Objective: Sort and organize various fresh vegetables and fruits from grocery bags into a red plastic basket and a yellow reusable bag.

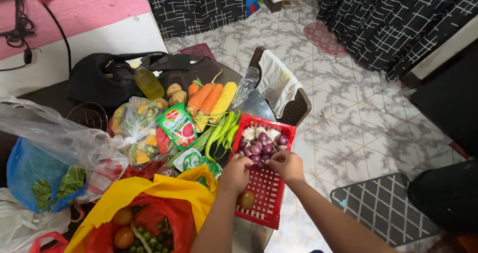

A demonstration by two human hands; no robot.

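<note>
A red plastic basket lies at the table's right edge, with purple onions and white garlic heaped at its far end. Both of my hands reach into it. My right hand rests on the basket's mesh just below the onions, fingers curled. My left hand is at the basket's left rim, fingers bent down; what it holds is hidden. A brownish onion lies in the basket below my left wrist.
Long green chillies, carrots, corn, potatoes, an oil bottle, a green sauce pouch and bagged vegetables crowd the table. A yellow-red bag of tomatoes sits near me. A chair stands behind the table.
</note>
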